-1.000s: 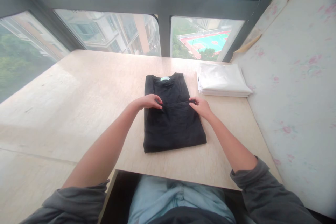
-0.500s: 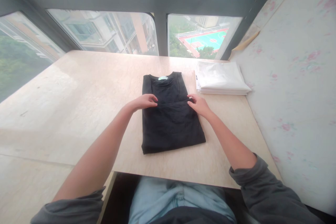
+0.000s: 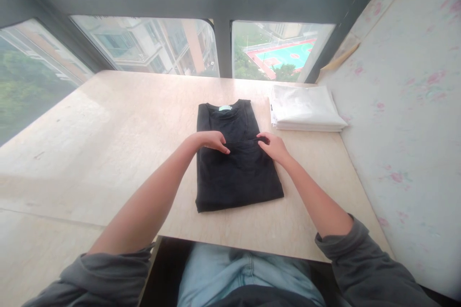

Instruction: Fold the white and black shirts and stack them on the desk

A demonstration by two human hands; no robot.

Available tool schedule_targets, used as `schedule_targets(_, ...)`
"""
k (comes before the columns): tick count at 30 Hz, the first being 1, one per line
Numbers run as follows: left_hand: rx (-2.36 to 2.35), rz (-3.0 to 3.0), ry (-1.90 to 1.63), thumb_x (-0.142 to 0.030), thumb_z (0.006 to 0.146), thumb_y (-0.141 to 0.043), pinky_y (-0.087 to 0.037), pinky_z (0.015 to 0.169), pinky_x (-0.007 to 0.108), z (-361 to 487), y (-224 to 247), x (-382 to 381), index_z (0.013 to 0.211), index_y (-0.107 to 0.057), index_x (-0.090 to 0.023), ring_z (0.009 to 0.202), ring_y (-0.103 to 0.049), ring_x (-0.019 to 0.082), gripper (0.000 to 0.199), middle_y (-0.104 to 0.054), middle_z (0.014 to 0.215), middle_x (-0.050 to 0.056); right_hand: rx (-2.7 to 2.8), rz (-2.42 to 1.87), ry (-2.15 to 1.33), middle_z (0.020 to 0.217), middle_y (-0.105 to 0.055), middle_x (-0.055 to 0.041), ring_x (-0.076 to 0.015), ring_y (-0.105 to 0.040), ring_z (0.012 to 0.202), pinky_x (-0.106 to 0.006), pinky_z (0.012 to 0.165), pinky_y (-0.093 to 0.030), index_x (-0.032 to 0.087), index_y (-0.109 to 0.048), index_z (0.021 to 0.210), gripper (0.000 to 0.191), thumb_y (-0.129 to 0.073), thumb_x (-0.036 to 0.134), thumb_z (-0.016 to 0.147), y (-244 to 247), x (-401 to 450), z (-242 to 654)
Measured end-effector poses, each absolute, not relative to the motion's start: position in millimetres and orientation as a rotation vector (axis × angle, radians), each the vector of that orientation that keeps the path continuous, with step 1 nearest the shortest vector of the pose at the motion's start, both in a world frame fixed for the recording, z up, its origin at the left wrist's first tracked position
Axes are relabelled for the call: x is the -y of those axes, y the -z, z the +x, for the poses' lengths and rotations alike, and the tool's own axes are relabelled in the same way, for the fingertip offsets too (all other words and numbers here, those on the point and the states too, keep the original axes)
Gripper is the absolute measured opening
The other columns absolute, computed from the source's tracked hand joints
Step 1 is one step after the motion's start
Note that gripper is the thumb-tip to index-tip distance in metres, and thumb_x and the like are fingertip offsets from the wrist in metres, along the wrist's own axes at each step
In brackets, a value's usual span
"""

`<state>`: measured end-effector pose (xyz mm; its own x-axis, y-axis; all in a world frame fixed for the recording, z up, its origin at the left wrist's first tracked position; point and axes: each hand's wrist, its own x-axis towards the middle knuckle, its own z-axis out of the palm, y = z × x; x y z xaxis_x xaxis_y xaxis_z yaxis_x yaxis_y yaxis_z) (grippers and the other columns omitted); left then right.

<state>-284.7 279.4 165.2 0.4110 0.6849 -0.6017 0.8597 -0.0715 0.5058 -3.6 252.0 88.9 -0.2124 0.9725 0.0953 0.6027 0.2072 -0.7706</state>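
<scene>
A black T-shirt (image 3: pixel 239 177) lies folded on the table, its neckline with a pale label away from me. Its lower part is folded up, so an edge crosses it below the collar. My left hand (image 3: pixel 213 141) rests over the left part of that edge, thumb apart from the fingers, fingertips at the cloth. At the right end of the same edge, my right hand (image 3: pixel 275 147) pinches the fabric between thumb and fingers. What lies under the left fingers is partly hidden.
Beyond my right hand sits a stack of folded white packages or cloth (image 3: pixel 306 108). The pale table (image 3: pixel 126 153) meets dark-framed windows (image 3: pixel 219 48) at the back and a flowered wall (image 3: pixel 406 120) at the right. The table's front edge is close to my lap.
My left hand has slid rightward along the folded edge, its thumb now farther from its fingers. My right hand stays at the right end. The shirt keeps its shape.
</scene>
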Motion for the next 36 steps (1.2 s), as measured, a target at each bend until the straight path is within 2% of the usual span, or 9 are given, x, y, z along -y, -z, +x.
schedule_targets(3, -1.273, 1.846, 0.206, -0.055, 0.061, -0.078, -0.034, 0.062, 0.033, -283.1, -167.9, -274.0, 0.051, -0.054, -0.022, 0.056, -0.044, 0.017, 0.042, -0.047, 0.055, 0.001, 1.893, -1.433, -0.84, 0.112, -0.074, -0.0044, -0.0202, -0.067, 0.091, -0.038, 0.091, -0.052, 0.021, -0.072, 0.108, 0.029, -0.057, 0.023, 0.084, -90.0, -251.3, -3.8)
schedule_targets(7, -1.228, 1.859, 0.135, -0.046, 0.063, -0.076, -0.041, 0.071, 0.032, -286.8, -167.2, -268.1, 0.075, -0.071, -0.021, 0.072, -0.058, 0.021, 0.028, -0.067, 0.076, 0.003, 1.865, -1.395, -0.848, 0.113, -0.073, -0.0046, -0.0202, -0.067, 0.091, -0.037, 0.088, -0.052, 0.022, -0.072, 0.108, 0.028, -0.057, 0.024, 0.084, -97.0, -247.6, -3.9)
schedule_targets(12, -1.214, 1.861, 0.088, -0.036, 0.067, -0.07, -0.043, 0.087, 0.03, -292.6, -168.4, -262.5, 0.109, -0.073, -0.023, 0.102, -0.062, 0.024, 0.044, -0.072, 0.116, 0.005, 1.821, -1.325, -0.889, 0.109, -0.074, -0.0054, -0.0187, -0.066, 0.086, -0.033, 0.08, -0.053, 0.021, -0.071, 0.11, 0.029, -0.059, 0.028, 0.086, -110.6, -243.3, -5.1)
schedule_targets(14, -1.24, 1.861, 0.095, -0.039, 0.069, -0.068, -0.043, 0.086, 0.03, -293.1, -169.6, -261.4, 0.105, -0.074, -0.022, 0.101, -0.063, 0.024, 0.04, -0.072, 0.113, 0.005, 1.821, -1.306, -0.891, 0.111, -0.073, -0.0057, -0.0185, -0.065, 0.086, -0.033, 0.079, -0.053, 0.021, -0.071, 0.111, 0.029, -0.059, 0.029, 0.086, -110.6, -245.4, -5.3)
schedule_targets(17, -1.327, 1.861, 0.139, -0.047, 0.071, -0.067, -0.041, 0.075, 0.031, -292.7, -168.7, -261.2, 0.084, -0.072, -0.019, 0.083, -0.061, 0.022, 0.031, -0.072, 0.091, 0.005, 1.861, -1.349, -0.88, 0.112, -0.072, -0.0061, -0.0181, -0.064, 0.086, -0.034, 0.082, -0.052, 0.02, -0.07, 0.113, 0.032, -0.059, 0.028, 0.085, -102.7, -251.6, -4.9)
schedule_targets(20, -1.428, 1.859, 0.213, -0.055, 0.07, -0.067, -0.035, 0.063, 0.031, -294.3, -165.4, -260.5, 0.062, -0.06, -0.019, 0.063, -0.052, 0.018, 0.037, -0.059, 0.066, 0.003, 1.904, -1.441, -0.877, 0.103, -0.073, -0.0061, -0.0182, -0.063, 0.082, -0.036, 0.083, -0.052, 0.019, -0.069, 0.117, 0.036, -0.06, 0.027, 0.083, -92.8, -256.5, -3.6)
schedule_targets(22, -1.459, 1.853, 0.253, -0.058, 0.069, -0.068, -0.031, 0.059, 0.031, -297.8, -165.2, -258.6, 0.056, -0.053, -0.019, 0.058, -0.046, 0.016, 0.043, -0.053, 0.059, 0.001, 1.905, -1.455, -0.875, 0.102, -0.072, -0.0061, -0.0185, -0.064, 0.083, -0.036, 0.084, -0.052, 0.019, -0.067, 0.12, 0.039, -0.06, 0.026, 0.082, -89.3, -257.7, -2.7)
schedule_targets(30, -1.438, 1.863, 0.222, -0.049, 0.066, -0.072, -0.035, 0.06, 0.028, -319.6, -181.7, -249.3, 0.072, -0.062, -0.019, 0.065, -0.052, 0.016, 0.031, -0.062, 0.072, 0.002, 1.909, -1.412, -0.831, 0.104, -0.073, -0.0056, -0.018, -0.065, 0.083, -0.036, 0.085, -0.053, 0.02, -0.069, 0.119, 0.038, -0.058, 0.024, 0.082, -90.3, -254.9, -2.4)
schedule_targets(36, -1.646, 1.866, 0.085, -0.041, 0.069, -0.072, -0.042, 0.065, 0.029, -326.3, -164.9, -240.7, 0.083, -0.068, -0.019, 0.077, -0.062, 0.021, 0.027, -0.07, 0.084, 0.005, 1.814, -1.452, -0.81, 0.11, -0.072, -0.0101, -0.0198, -0.067, 0.087, -0.039, 0.087, -0.055, 0.016, -0.067, 0.121, 0.042, -0.057, 0.023, 0.081, -87.5, -253.8, -5.0)
